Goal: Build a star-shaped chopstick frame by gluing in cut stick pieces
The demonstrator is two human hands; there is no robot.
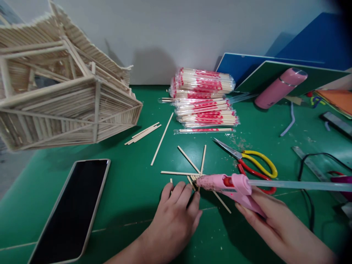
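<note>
In the head view, the left hand [174, 216] rests low over the smooth green bench [126, 190], its fingers bent and set down among thin, pale wooden sticks [180, 173]; whether they pinch one, I cannot tell. These straight, slender sticks fan out from a crowded middle just beyond the fingertips, some crossing. The right hand [277, 223] has its fingers wrapped around the handle of a pink plastic glue gun [217, 182], whose dark-flecked nozzle is over the middle of the fan. A long, translucent glue stick [297, 184] juts from the gun's back.

Scissors [260, 163] with shiny metal blades and red and yellow loop handles lie just beyond the gun. Farther back, crinkled clear packets [205, 110] with red print hold more sticks in a heap, near a rounded pink flask [280, 88]. A small bundle [144, 134] of loose sticks lies to the left of the packets, near a large angular model [68, 113] built from ribbed rows of sticks. A flat phone [73, 209] with a glossy black screen lies below the model.
</note>
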